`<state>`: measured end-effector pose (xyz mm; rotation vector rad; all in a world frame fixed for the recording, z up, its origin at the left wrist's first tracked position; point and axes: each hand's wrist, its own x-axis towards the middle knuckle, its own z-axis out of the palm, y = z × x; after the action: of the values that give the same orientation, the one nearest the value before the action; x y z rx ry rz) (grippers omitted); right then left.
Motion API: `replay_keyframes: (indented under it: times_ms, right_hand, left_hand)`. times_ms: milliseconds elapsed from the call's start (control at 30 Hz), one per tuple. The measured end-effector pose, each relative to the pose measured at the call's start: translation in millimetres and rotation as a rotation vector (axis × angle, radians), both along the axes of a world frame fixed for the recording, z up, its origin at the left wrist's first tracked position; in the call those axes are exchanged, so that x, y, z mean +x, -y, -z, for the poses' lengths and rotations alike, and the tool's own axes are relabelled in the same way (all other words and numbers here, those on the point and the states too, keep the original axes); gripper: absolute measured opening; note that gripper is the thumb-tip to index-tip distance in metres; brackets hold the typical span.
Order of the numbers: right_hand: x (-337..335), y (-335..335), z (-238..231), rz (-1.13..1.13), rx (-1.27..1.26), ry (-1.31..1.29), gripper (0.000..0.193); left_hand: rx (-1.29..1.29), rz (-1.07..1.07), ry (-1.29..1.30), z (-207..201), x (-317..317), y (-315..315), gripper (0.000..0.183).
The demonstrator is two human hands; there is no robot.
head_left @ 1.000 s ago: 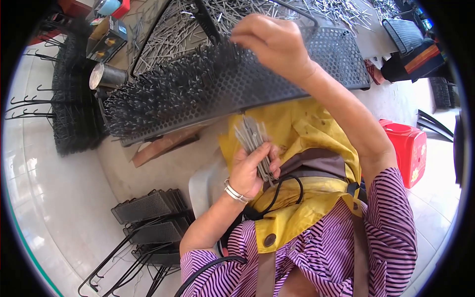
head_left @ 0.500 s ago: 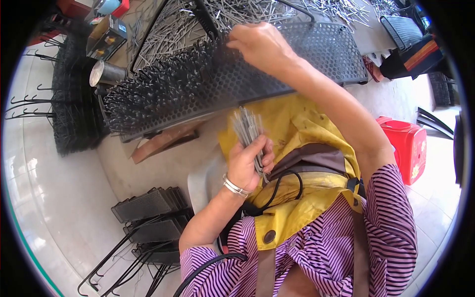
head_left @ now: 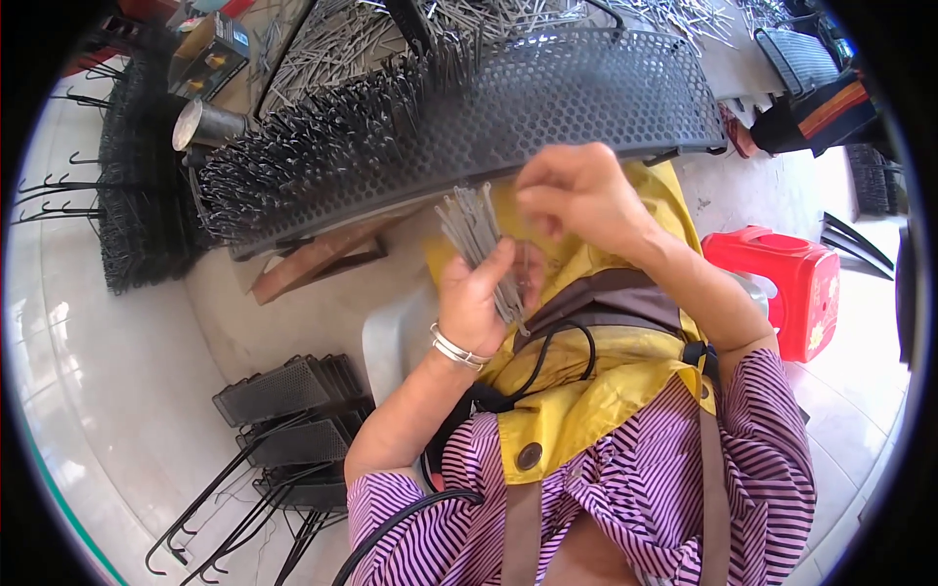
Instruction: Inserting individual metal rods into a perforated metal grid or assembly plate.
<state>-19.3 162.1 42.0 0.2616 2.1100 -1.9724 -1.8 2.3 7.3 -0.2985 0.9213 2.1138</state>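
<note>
A bundle of thin grey metal strips (head_left: 477,234) is gripped in my left hand (head_left: 474,303), thumb across it, the ends sticking up and out below. My right hand (head_left: 591,195) hangs just right of the bundle, above the yellow apron (head_left: 635,342). Its fingers are bent and smeared by motion, so I cannot make out whether anything is between them. In front of both hands lies a long black perforated metal panel (head_left: 596,93). Dense dark upright strips (head_left: 313,146) stand in its left part; bare holes show on the right.
Loose metal strips (head_left: 337,49) are heaped behind the panel. A metal cup (head_left: 210,125) and a cardboard box (head_left: 208,57) stand at its left. Black mesh racks with hooked rods (head_left: 293,410) sit lower left. A red plastic stool (head_left: 782,283) is at the right.
My right hand has come back from the panel, toward me and to the right, down beside the bundle. My left hand still holds the strips and has shifted slightly.
</note>
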Motion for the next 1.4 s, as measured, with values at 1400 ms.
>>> replay_keyframes:
  times_ms: [1400]
  right_hand:
    - [-44, 8, 8, -0.041, 0.527, -0.530, 0.023]
  left_hand:
    - [0.018, -0.112, 0.087, 4, 1, 2, 0.014]
